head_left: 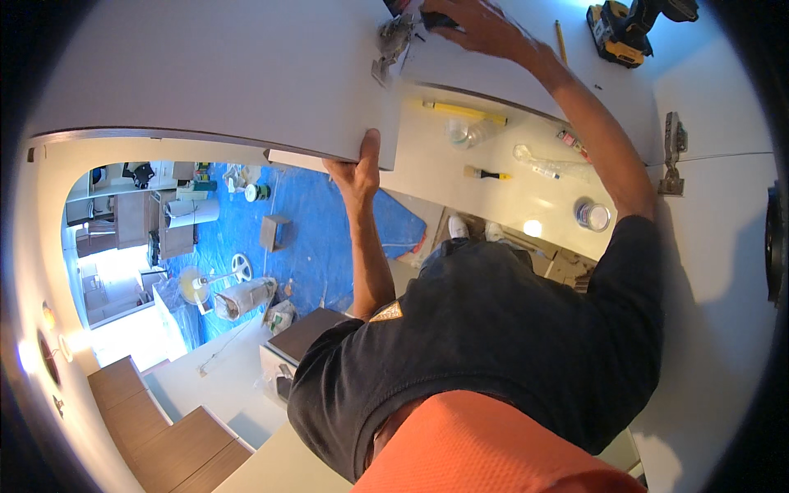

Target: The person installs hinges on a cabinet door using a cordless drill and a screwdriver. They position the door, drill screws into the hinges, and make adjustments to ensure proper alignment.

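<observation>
1. A large white door (222,74) fills the upper left, its near edge above a blue sheet (316,218) spread over the floor.
2. The left hand (358,168) grips the door's lower edge near its right corner, thumb pressed against the face and fingers curled beneath.
3. A metal hinge (393,41) sits by the door's right edge.
4. The right hand (485,29) is just beside that hinge, fingers bent over a dark object (440,18); I cannot tell how tightly they close or whether they hold it.
5. Below, a yellow bar (465,111), a paintbrush (487,173) and a can (592,215) rest on a pale surface (514,201).
6. Farther right are a pencil (560,41), a yellow-and-black drill (620,34) and a second hinge (674,152).
</observation>
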`<state>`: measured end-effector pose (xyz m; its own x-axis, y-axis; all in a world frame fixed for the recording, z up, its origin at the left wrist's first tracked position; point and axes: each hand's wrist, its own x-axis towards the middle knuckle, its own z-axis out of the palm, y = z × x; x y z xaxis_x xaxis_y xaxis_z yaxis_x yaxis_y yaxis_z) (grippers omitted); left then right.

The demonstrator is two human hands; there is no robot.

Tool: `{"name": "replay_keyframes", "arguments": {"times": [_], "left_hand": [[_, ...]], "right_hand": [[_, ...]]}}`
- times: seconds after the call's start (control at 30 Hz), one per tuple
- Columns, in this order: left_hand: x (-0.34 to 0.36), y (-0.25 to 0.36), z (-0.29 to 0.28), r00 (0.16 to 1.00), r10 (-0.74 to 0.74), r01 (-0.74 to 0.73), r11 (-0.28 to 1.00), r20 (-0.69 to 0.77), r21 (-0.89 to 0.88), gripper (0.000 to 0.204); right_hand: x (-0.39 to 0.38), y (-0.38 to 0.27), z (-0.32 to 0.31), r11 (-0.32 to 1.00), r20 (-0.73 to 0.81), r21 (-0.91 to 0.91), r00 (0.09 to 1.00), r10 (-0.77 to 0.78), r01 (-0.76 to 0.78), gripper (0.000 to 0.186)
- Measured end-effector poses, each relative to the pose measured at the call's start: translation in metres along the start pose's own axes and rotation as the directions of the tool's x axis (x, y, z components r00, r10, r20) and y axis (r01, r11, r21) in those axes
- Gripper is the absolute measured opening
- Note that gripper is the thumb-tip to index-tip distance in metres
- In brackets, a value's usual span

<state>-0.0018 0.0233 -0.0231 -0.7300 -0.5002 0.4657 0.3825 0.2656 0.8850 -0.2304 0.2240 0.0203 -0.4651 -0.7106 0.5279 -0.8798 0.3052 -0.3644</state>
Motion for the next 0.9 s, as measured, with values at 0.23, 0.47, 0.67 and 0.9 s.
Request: {"name": "replay_keyframes", "arguments": {"times": [0.23,0.47,0.67,0.9], "left_hand": [[-0.001,-0.003,-0.005,1.000,-0.006,0.006,1.000,0.012,0.005,0.021],[0.000,-0.007,-0.004,1.000,-0.010,0.010,1.000,-0.010,-0.009,0.016],[0.000,-0.010,-0.004,0.999,-0.037,0.037,0.999,0.008,-0.021,0.016],[0.002,-0.014,-0.008,0.999,0.016,-0.014,0.999,0.049,-0.044,0.034]], "right_hand": [[0.012,0.036,0.007,0.531,0.570,0.620,0.797,0.201,-0.578,0.032],[0.003,0.040,0.019,0.952,0.090,0.294,0.994,0.057,-0.082,0.029],[0.005,0.031,0.021,0.964,0.010,-0.177,0.980,-0.200,0.199,0.035],[0.005,0.031,0.021,0.946,0.076,0.325,0.997,-0.009,-0.016,0.025]]}}
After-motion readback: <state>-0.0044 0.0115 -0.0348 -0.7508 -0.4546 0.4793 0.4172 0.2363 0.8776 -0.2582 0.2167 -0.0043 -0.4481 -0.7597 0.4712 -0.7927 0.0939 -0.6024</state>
